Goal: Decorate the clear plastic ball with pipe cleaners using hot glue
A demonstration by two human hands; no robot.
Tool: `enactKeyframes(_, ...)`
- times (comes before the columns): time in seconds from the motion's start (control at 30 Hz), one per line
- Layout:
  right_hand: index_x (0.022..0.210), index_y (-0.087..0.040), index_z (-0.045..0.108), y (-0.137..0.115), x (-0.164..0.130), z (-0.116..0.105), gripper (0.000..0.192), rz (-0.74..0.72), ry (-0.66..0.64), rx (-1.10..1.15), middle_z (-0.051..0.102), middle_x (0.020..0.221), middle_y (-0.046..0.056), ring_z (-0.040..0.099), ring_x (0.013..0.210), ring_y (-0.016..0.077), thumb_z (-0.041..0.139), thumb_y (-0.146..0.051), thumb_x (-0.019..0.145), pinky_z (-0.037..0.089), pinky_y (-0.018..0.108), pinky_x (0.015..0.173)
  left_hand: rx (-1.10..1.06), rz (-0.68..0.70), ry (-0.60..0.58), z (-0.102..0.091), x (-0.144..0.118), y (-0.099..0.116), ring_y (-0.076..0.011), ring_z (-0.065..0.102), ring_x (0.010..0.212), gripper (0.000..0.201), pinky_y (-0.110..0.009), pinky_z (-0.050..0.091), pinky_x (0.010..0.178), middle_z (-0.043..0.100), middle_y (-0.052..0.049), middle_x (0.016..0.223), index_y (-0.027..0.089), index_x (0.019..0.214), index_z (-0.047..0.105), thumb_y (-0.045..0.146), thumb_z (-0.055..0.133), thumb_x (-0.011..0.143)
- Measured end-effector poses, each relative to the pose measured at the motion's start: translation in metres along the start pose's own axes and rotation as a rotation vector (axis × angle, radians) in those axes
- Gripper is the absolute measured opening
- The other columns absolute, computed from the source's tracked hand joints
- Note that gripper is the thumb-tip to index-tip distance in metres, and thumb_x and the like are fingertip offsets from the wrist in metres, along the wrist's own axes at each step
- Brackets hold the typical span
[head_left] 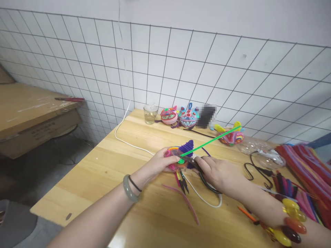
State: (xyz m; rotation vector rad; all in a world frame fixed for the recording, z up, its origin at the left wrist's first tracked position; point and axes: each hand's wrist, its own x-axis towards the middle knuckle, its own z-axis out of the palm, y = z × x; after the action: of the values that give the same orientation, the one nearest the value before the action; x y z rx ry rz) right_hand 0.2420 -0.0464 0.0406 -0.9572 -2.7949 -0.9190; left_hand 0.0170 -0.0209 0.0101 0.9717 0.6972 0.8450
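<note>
- the wooden table (108, 172) carries everything; its back edge runs along a white tiled wall (207, 69), and its left edge drops to a dark floor.
- a heap of red and mixed pipe cleaners (307, 165) lies at the table's right edge, with a clear plastic bag (261, 151) just behind it.
- finished woven figures (181, 117) stand in a row along the back edge beside a small glass jar (150, 114); another, the bright one (231, 137), sits further right.
- a white cable (124, 137) trails from the wall across the table and loops under the hands.
- the left hand (157, 164), fingers closed, grips the round woven piece (177, 159) just above the table's middle; a purple fan sticks up from it.
- the right hand (219, 174) is curled around scissors (191, 162), whose blades reach the piece where a green pipe cleaner (212, 140) leaves it and slants up to the right.
- the step looks like trimming the green stem at its coiled end; the next move calls for holding the piece steady and closing the blades close to the coil without nicking the weave.
- a loose pink pipe cleaner (184, 199) and small snips (184, 182) lie just nearer the front edge.
</note>
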Motion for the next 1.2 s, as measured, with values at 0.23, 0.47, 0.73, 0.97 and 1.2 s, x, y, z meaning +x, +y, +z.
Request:
enactKeyframes(0.23,0.115,0.001,0.052,-0.005,0.002,0.006,0.031,-0.011,-0.068,-0.029,0.067,0.08,0.012,0.064,0.064,0.0223,0.047,-0.009,0.087,0.048,0.03,0.054,0.026,-0.022,0.028,-0.002,0.003,-0.003,-0.0249,0.069,0.09,0.039,-0.038,0.054,0.078,0.071,-0.013,0.104,0.015,0.106,0.065,0.031,0.07,0.071)
enactKeyframes(0.47,0.113,0.001,0.056,-0.001,0.009,0.002,0.034,-0.067,-0.088,-0.048,0.066,0.075,0.011,0.063,0.059,0.0214,0.05,-0.004,0.079,0.046,0.029,0.051,0.02,-0.049,0.077,-0.004,0.005,-0.006,-0.0236,0.07,0.085,0.042,-0.036,0.055,0.075,0.072,-0.013,0.101,0.015,0.106,0.065,0.033,0.072,0.069)
enactKeyframes(0.73,0.107,-0.004,0.058,-0.003,0.012,0.002,0.025,0.014,-0.095,0.054,0.068,0.072,0.012,0.066,0.056,0.0233,0.044,-0.018,0.091,0.046,0.03,0.047,-0.025,-0.034,0.059,-0.007,0.005,-0.005,-0.0234,0.07,0.088,0.04,-0.039,0.054,0.08,0.072,-0.012,0.105,0.017,0.106,0.066,0.035,0.072,0.071)
enactKeyframes(0.97,0.104,-0.022,0.055,0.0,-0.004,-0.034,0.021,0.458,-0.046,0.602,0.074,0.083,0.006,0.072,0.07,0.0192,0.042,-0.036,0.097,0.056,0.025,0.059,-0.172,0.091,0.133,-0.018,0.011,-0.004,-0.0226,0.068,0.094,0.036,-0.043,0.052,0.088,0.069,-0.01,0.108,0.018,0.107,0.061,0.027,0.071,0.074)
enactKeyframes(1.2,0.112,-0.026,0.051,-0.048,-0.068,-0.024,0.027,0.254,-0.017,0.583,0.076,0.086,0.004,0.074,0.068,0.0191,0.049,-0.018,0.087,0.059,0.021,0.055,-0.361,0.144,0.087,-0.019,0.009,-0.002,-0.0248,0.067,0.099,0.034,-0.043,0.052,0.09,0.067,-0.013,0.114,0.017,0.11,0.058,0.032,0.066,0.08)
